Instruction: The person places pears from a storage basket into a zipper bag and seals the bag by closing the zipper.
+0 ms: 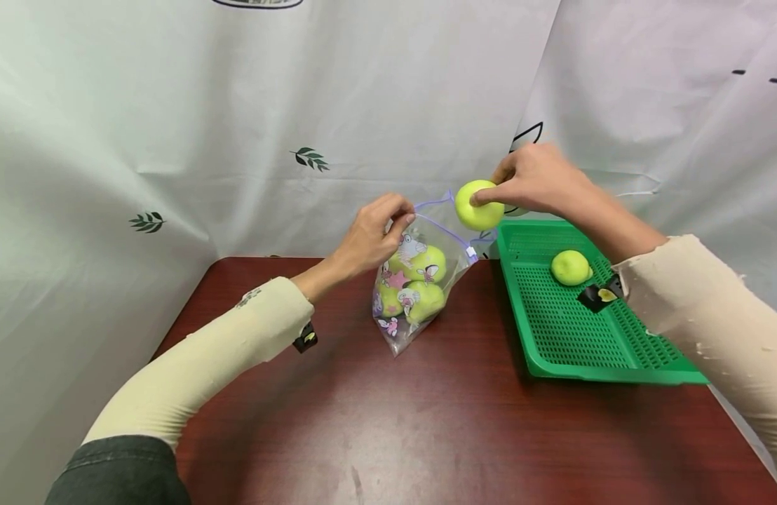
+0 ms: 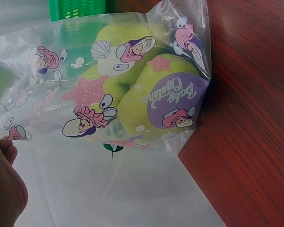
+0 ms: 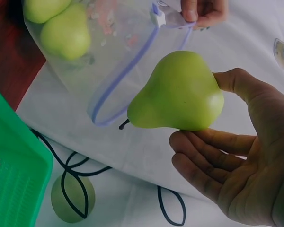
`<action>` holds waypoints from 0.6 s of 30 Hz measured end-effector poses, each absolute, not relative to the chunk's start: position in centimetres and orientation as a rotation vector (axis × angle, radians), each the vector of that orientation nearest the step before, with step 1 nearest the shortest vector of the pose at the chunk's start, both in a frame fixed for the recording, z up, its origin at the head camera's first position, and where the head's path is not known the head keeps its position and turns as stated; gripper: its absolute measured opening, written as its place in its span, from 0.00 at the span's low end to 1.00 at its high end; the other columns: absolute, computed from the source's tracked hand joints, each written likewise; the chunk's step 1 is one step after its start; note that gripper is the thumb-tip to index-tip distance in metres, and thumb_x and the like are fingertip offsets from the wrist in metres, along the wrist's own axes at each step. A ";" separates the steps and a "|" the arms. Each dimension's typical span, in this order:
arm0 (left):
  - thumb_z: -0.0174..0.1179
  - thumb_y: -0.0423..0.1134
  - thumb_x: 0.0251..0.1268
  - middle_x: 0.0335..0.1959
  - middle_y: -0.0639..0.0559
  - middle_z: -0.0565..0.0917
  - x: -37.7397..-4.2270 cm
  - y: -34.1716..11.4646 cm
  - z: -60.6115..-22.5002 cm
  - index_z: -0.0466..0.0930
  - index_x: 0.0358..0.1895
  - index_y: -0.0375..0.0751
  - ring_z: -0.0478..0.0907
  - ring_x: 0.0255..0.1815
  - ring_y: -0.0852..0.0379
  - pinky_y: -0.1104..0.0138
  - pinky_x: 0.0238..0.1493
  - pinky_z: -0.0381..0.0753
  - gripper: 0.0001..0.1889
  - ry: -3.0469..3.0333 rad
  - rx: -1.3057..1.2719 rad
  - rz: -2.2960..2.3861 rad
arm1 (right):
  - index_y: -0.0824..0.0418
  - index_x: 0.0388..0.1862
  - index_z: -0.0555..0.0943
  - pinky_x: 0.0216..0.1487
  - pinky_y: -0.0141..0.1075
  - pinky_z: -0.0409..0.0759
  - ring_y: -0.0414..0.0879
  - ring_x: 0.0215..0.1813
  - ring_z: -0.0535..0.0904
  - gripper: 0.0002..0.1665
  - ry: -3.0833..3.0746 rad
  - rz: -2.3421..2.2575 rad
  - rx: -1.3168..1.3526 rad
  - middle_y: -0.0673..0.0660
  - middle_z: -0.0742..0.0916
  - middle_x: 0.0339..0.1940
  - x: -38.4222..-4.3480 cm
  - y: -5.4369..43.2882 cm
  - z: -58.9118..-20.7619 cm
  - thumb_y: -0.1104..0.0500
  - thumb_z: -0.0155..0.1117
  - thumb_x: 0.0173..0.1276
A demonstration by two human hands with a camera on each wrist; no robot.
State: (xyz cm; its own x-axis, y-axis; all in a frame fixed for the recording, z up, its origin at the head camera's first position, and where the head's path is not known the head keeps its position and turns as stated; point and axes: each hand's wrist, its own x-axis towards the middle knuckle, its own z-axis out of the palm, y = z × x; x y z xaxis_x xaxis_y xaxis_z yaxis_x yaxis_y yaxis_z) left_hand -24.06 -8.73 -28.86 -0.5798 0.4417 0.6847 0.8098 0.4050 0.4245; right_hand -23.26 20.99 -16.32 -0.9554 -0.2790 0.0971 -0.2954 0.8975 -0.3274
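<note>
My left hand [image 1: 377, 228] pinches the top edge of a clear zip bag [image 1: 420, 277] printed with cartoon figures, holding it upright on the table. Several green pears [image 2: 156, 99] lie inside the bag. My right hand [image 1: 534, 184] grips one green pear [image 1: 478, 205] by thumb and fingers, just at the bag's open mouth [image 3: 128, 80]. In the right wrist view the pear [image 3: 177, 92] points its stem toward the opening, and the left hand's fingers [image 3: 201, 10] hold the zip strip above.
A green perforated tray [image 1: 578, 322] sits at the right on the dark red table [image 1: 426, 421], with one more pear [image 1: 570, 268] in it. A white leaf-print cloth [image 1: 237, 126] hangs behind.
</note>
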 end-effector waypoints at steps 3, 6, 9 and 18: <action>0.60 0.29 0.86 0.39 0.42 0.85 -24.1 -8.7 -28.9 0.83 0.45 0.33 0.82 0.42 0.47 0.59 0.48 0.82 0.05 -2.194 -1.066 -1.041 | 0.62 0.56 0.95 0.36 0.39 0.80 0.54 0.45 0.87 0.41 -3.032 0.527 0.458 0.61 0.97 0.47 -23.4 20.6 -16.7 0.28 0.79 0.66; 0.60 0.29 0.86 0.39 0.42 0.84 -24.1 -8.7 -28.9 0.83 0.45 0.34 0.81 0.41 0.47 0.60 0.47 0.81 0.05 -2.192 -1.066 -1.038 | 0.63 0.54 0.95 0.36 0.40 0.79 0.53 0.44 0.85 0.40 -3.052 0.527 0.462 0.61 0.97 0.46 -23.6 20.3 -17.3 0.28 0.78 0.67; 0.60 0.29 0.86 0.39 0.42 0.84 -24.1 -8.7 -29.0 0.83 0.45 0.34 0.80 0.41 0.48 0.60 0.46 0.80 0.05 -2.190 -1.065 -1.035 | 0.63 0.51 0.96 0.35 0.39 0.77 0.52 0.42 0.83 0.38 -3.050 0.516 0.472 0.59 0.96 0.41 -23.7 20.0 -17.7 0.29 0.79 0.67; 0.60 0.29 0.86 0.39 0.42 0.84 -24.2 -8.6 -29.1 0.83 0.45 0.33 0.80 0.41 0.48 0.61 0.46 0.80 0.05 -2.192 -1.055 -1.037 | 0.58 0.47 0.97 0.36 0.41 0.76 0.52 0.43 0.83 0.36 -3.102 0.464 0.425 0.58 0.96 0.41 -23.8 19.2 -18.1 0.27 0.76 0.69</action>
